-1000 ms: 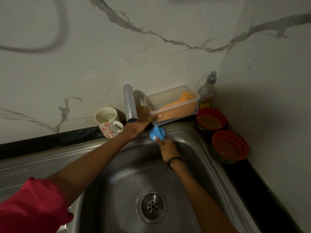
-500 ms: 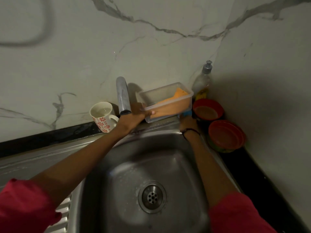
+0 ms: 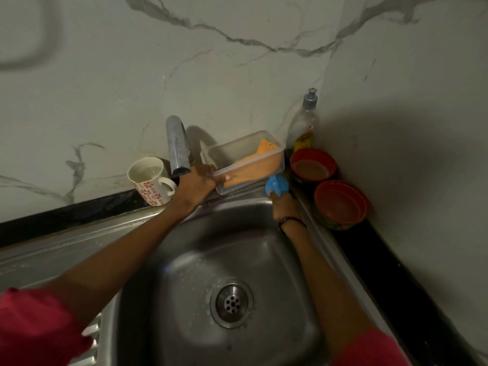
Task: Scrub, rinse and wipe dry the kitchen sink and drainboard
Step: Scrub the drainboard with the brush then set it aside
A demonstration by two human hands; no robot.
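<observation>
The steel sink fills the lower middle, wet, with a round drain. The drainboard runs off to the left. My left hand reaches to the sink's back rim and grips the near left corner of a clear plastic container with an orange cloth in it. My right hand holds a blue scrubber against the sink's back right corner, beside the container. The tap spout stands just left of my left hand.
A floral mug with water stands left of the tap. A soap bottle sits in the wall corner. Two red bowls stand on the black counter right of the sink. Marble walls close the back and right.
My right hand has moved with the blue scrubber from the middle of the back rim to the back right corner. My left hand stays on the container.
</observation>
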